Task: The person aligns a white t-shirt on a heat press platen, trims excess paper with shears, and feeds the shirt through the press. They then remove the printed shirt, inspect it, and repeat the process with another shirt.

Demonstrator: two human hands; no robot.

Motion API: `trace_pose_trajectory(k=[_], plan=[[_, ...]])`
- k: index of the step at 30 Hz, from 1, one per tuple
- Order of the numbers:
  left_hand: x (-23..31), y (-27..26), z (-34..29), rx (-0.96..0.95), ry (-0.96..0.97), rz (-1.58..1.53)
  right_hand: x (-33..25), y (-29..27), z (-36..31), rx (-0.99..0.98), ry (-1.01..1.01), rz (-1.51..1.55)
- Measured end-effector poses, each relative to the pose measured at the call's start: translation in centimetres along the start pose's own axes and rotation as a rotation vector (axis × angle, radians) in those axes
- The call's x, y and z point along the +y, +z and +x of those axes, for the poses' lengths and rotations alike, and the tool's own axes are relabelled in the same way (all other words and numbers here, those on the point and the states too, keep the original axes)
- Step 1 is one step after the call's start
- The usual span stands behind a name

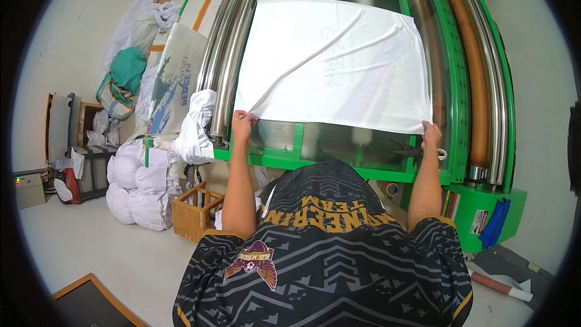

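A white fabric panel [290, 42] lies spread over the bed of a green-framed roller machine [357, 169], with faint print showing through it. Creases fan from its near left corner up toward the far edge. My left hand [243, 122] pinches that near left corner. At the near right corner, my right hand [431, 134] grips the cloth between thumb and fingers. Just left of my right wrist, dark scissors [407, 151] rest on the machine's front edge.
Steel rollers [233, 54] run along the bed's left side, and a brown roller [475, 85] along the right. White cloth [198, 121] hangs at the front left corner. Below it stand a white bundle [142, 184] and a wooden stool [195, 209].
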State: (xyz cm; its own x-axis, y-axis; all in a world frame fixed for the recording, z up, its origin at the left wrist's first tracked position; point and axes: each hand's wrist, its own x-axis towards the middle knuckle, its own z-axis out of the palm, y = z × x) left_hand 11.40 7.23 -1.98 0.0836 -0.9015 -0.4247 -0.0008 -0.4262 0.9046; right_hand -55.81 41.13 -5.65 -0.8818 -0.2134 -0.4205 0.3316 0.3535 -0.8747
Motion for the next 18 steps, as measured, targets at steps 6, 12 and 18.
trace_pose_trajectory(k=[6, 12, 18], plan=[[0.6, -1.2, -0.7, 0.121, -0.024, -0.028, -2.7, 0.7, -2.1, 0.004, 0.1, 0.106], [2.3, -0.4, -1.9, 0.003, -0.213, -0.183, -1.7, -1.1, -0.5, 0.01, 0.14, 0.123], [-1.4, -0.9, -1.0, -0.003, -0.152, -0.035, -0.4, -2.6, 1.4, 0.087, 0.127, 0.19]])
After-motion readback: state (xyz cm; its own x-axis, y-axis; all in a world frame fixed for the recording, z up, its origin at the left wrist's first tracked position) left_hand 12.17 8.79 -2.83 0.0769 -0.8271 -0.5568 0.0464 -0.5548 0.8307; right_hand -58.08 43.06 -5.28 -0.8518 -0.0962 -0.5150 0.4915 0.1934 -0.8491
